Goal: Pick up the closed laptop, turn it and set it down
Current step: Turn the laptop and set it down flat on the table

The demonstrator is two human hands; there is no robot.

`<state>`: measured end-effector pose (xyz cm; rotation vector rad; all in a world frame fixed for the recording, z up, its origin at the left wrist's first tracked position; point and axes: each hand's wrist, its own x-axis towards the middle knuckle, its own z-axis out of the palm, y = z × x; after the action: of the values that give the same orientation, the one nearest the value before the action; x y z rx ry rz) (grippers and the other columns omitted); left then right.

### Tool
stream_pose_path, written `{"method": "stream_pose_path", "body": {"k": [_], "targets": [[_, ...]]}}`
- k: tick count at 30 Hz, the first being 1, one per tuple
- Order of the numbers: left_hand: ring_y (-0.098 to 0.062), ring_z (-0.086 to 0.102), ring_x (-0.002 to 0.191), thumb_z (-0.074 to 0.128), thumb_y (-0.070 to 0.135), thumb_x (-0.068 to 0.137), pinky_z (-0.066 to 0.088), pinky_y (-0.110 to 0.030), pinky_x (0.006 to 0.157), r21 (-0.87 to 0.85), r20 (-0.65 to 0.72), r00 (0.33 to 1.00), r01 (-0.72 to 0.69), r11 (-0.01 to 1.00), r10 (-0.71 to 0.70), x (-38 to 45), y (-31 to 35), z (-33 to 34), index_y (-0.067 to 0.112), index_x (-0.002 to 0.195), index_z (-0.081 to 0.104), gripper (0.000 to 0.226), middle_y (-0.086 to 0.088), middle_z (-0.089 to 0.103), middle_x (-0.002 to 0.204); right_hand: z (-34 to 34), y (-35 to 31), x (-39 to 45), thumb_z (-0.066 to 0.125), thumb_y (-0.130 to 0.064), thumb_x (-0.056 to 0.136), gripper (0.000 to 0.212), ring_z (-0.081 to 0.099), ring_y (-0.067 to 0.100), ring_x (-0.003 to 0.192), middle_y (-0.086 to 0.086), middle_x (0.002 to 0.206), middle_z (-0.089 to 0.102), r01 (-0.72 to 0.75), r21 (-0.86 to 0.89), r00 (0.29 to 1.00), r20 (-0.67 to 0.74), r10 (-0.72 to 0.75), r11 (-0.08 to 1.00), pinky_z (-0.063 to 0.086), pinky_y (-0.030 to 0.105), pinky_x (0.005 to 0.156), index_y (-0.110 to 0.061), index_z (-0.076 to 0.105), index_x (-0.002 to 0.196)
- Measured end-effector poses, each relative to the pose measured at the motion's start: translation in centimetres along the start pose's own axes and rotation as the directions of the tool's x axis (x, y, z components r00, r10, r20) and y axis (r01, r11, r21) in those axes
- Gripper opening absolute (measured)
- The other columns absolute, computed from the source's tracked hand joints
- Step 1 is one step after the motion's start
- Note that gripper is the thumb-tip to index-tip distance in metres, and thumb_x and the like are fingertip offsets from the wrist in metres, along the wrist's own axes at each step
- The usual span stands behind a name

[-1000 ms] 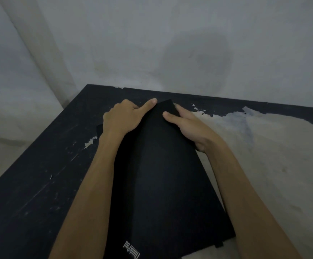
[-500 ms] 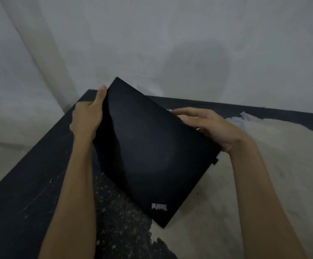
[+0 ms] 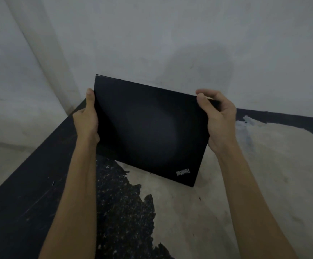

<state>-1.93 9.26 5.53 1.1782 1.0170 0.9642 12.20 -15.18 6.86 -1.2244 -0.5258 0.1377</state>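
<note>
Laptop: the closed black laptop (image 3: 148, 128) is up in the air above the table, lid facing the person, tilted so its left end sits higher than its right.
Logo: a small pale logo (image 3: 183, 172) sits upside down near the laptop's lower right corner.
Left hand: the left hand (image 3: 86, 118) is clamped on the laptop's left short edge, thumb lying up along that edge.
Right hand: the right hand (image 3: 218, 120) grips the laptop's upper right corner, thumb on the lid and fingers curled over the top edge.
Table: the table (image 3: 30, 202) lies below the laptop, dark, with the coating worn away to a pale patch under the laptop's right side.
Wall: a grey wall (image 3: 170, 34) rises behind the laptop.
</note>
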Motion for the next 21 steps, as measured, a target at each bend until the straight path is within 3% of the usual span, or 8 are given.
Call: {"method": "stream_pose_path", "body": {"k": [4, 7, 10, 12, 15, 21], "targets": [[-0.003, 0.045, 0.069, 0.056, 0.074, 0.087, 0.04, -0.029, 0.075, -0.011, 0.134, 0.99, -0.05, 0.999, 0.051, 0.5, -0.5, 0.2, 0.032, 0.069, 0.036, 0.05, 0.013, 0.044, 0.075, -0.6, -0.2, 0.2, 0.075, -0.008, 0.091, 0.013, 0.069, 0.021, 0.074, 0.007, 0.077, 0.071, 0.062, 0.016, 0.992, -0.112, -0.059, 0.998, 0.061, 0.04, 0.073, -0.006, 0.072, 0.104], [-0.004, 0.049, 0.072, 0.046, 0.077, 0.089, 0.039, -0.032, 0.078, 0.109, 0.245, 0.959, -0.172, 0.979, 0.141, 0.9, -0.8, 0.1, 0.033, 0.073, 0.046, 0.047, 0.013, 0.049, 0.079, -1.1, -0.7, 0.3, 0.074, -0.008, 0.092, 0.012, 0.071, 0.016, 0.069, 0.0, 0.07, 0.073, 0.059, 0.019, 0.991, -0.12, -0.056, 0.998, 0.061, 0.036, 0.068, -0.012, 0.072, 0.103], [-0.009, 0.071, 0.093, 0.051, 0.068, 0.094, 0.051, -0.026, 0.089, 0.112, 0.402, 0.897, -0.25, 0.962, 0.186, 0.4, -0.7, -0.1, 0.023, 0.091, 0.07, 0.049, 0.01, 0.075, 0.1, -1.5, -1.3, 0.4, 0.075, -0.01, 0.091, 0.015, 0.072, 0.017, 0.072, -0.001, 0.072, 0.074, 0.029, 0.035, 0.993, -0.115, -0.025, 0.999, 0.062, 0.037, 0.069, -0.014, 0.072, 0.106], [-0.007, 0.074, 0.1, 0.055, 0.054, 0.099, 0.056, -0.024, 0.084, 0.064, 0.471, 0.861, -0.249, 0.966, 0.191, 0.1, -0.6, -0.3, 0.025, 0.106, 0.075, 0.036, 0.01, 0.08, 0.106, -1.8, -1.5, 0.4, 0.076, -0.011, 0.09, 0.017, 0.072, 0.018, 0.072, 0.0, 0.073, 0.074, 0.002, 0.033, 0.994, -0.108, 0.001, 0.999, 0.061, 0.037, 0.069, -0.015, 0.073, 0.106], [-0.009, 0.076, 0.096, 0.057, 0.042, 0.102, 0.058, -0.023, 0.077, 0.003, 0.468, 0.854, -0.258, 0.966, 0.226, 0.0, -0.9, -0.4, 0.024, 0.107, 0.074, 0.025, 0.01, 0.081, 0.101, -1.9, -1.8, 0.4, 0.077, -0.011, 0.089, 0.019, 0.073, 0.017, 0.071, -0.001, 0.072, 0.074, -0.04, 0.035, 0.995, -0.094, 0.043, 0.999, 0.061, 0.036, 0.067, -0.014, 0.073, 0.107], [-0.01, 0.077, 0.092, 0.061, 0.04, 0.1, 0.059, -0.023, 0.074, -0.085, 0.418, 0.892, -0.149, 0.985, 0.171, -0.3, -1.6, 0.3, 0.015, 0.107, 0.076, 0.029, 0.004, 0.081, 0.098, -2.2, -2.0, 0.8, 0.08, -0.016, 0.088, 0.025, 0.074, 0.012, 0.07, -0.001, 0.077, 0.076, -0.061, -0.04, 0.992, -0.111, 0.056, 0.997, 0.06, 0.03, 0.063, -0.01, 0.074, 0.111]]}}
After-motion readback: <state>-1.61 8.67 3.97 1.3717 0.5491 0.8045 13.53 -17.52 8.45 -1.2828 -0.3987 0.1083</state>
